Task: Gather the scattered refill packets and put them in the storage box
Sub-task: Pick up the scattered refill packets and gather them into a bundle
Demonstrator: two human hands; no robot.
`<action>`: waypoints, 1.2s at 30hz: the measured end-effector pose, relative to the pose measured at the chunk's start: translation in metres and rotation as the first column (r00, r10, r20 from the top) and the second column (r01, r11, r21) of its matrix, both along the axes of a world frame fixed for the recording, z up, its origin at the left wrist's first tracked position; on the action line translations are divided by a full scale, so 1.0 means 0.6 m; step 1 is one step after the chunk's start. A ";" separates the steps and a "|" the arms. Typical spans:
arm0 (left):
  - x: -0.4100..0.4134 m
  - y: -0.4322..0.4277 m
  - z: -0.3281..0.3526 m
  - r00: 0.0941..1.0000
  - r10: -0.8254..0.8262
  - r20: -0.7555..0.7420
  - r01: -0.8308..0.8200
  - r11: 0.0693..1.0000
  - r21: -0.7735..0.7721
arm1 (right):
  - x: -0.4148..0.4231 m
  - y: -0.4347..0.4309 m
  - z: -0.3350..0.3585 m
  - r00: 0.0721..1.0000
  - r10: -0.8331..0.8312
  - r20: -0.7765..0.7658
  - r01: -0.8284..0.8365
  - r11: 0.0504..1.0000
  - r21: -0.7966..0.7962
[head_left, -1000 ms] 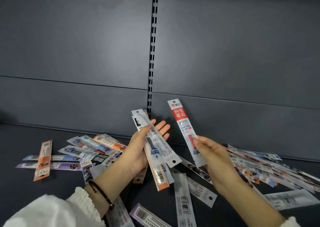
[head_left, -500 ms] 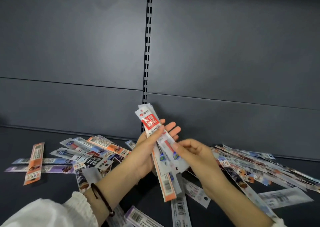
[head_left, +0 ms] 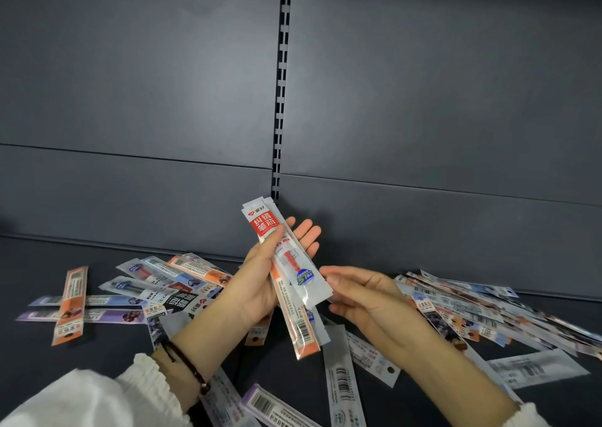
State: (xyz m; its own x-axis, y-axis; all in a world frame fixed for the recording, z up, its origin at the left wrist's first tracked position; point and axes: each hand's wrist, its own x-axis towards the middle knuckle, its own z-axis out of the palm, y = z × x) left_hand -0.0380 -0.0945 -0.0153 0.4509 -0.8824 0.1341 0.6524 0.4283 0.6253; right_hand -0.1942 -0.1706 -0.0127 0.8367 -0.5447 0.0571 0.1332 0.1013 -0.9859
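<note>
My left hand [head_left: 260,283] holds a stack of refill packets [head_left: 288,273] upright, thumb pressed across the top one, a white packet with a red label. Just to the right, my right hand [head_left: 361,296] hovers with fingers loosely apart and nothing in it, its fingertips close to the stack's lower edge. Several more packets lie scattered on the dark shelf: a pile at the left [head_left: 169,283], an orange packet [head_left: 70,306] at the far left, a spread at the right [head_left: 482,312], and a few near me [head_left: 342,381]. No storage box is in view.
The dark grey shelf floor [head_left: 32,361] runs under everything. A dark back panel [head_left: 163,101] with a slotted upright [head_left: 280,101] rises right behind the hands. A white sleeve and dark bracelet [head_left: 185,364] are on my left wrist.
My right hand brought the red-labelled packet over to the stack in my left hand, laid it on top and let go. It has now drawn slightly back, empty.
</note>
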 end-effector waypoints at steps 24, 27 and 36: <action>0.015 0.002 -0.013 0.996 0.086 -0.036 -0.077 0.976 0.204 | -0.005 -0.031 0.005 0.969 -0.244 0.019 0.217 0.891 0.399; 0.015 0.006 -0.006 0.992 0.117 -0.056 -0.105 0.977 0.183 | -0.007 -0.031 0.011 0.973 -0.216 0.074 0.172 0.905 0.389; -0.027 0.003 -0.007 0.997 -0.071 0.001 0.070 0.987 0.146 | -0.009 -0.041 0.012 0.918 -0.368 0.149 0.265 0.847 0.460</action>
State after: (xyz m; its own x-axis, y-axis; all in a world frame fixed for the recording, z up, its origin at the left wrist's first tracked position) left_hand -0.0545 -0.0925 -0.0198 0.3866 -0.9222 0.0048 0.6733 0.2858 0.6819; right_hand -0.1994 -0.1949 -0.0056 0.6068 -0.7912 -0.0764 0.4403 0.4146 -0.7964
